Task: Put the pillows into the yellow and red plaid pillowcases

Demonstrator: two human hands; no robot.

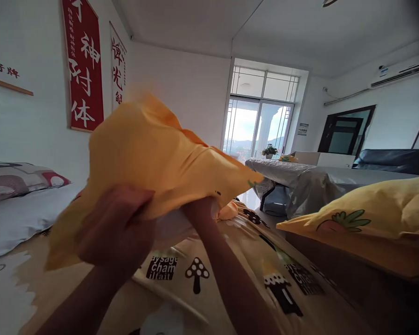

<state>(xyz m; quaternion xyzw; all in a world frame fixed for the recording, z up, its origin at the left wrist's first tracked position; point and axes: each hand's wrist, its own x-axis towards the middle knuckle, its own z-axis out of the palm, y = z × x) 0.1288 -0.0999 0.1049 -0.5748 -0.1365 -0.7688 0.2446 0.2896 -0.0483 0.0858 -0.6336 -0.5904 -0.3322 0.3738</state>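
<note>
A yellow pillowcase (150,149) is lifted above the bed, its far part raised and a pointed corner reaching right. My left hand (122,223) is closed on the near edge of its opening, slightly blurred. Up to the wrist, my right hand (199,207) goes inside the opening, so its fingers are hidden by the cloth. Between my hands, part of a white pillow (174,228) shows under the pillowcase's edge. Beneath lies a beige sheet (226,274) printed with mushrooms and lettering.
Another yellow pillow (387,214) with a carrot print lies at the right. At the left are a patterned pillow (17,179) and white bedding (24,218). A plastic-covered table (300,172) stands beyond the bed, near a window (258,116).
</note>
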